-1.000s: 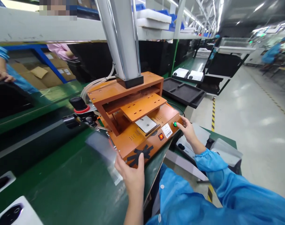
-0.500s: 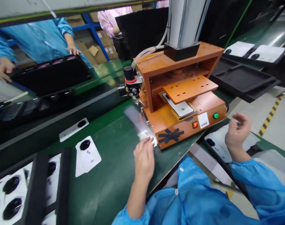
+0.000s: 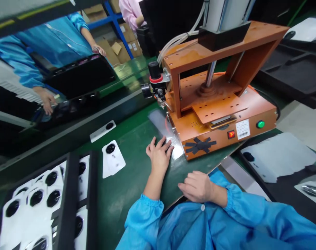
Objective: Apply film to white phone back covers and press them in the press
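Orange press (image 3: 222, 99) (green button (image 3: 260, 124)).

Upper left of frame: overhead shelf (image 3: 25, 7), edge marked with a yellow stripe (image 3: 42, 9). Below the shelf: co-worker in a blue smock (image 3: 57, 52), one hand at the upper right corner of a tilted black case (image 3: 81, 76), the other lower, near dark items (too dim to identify). Upper middle: second person in a pink garment (image 3: 128, 13), positioned just left of a large black panel (image 3: 168, 24). Between the two persons: blue rack (image 3: 109, 13) with cardboard boxes (image 3: 116, 48) behind it. Right edge: black tray (image 3: 298, 74) with raised dividers; pale floor (image 3: 300, 116) visible below.
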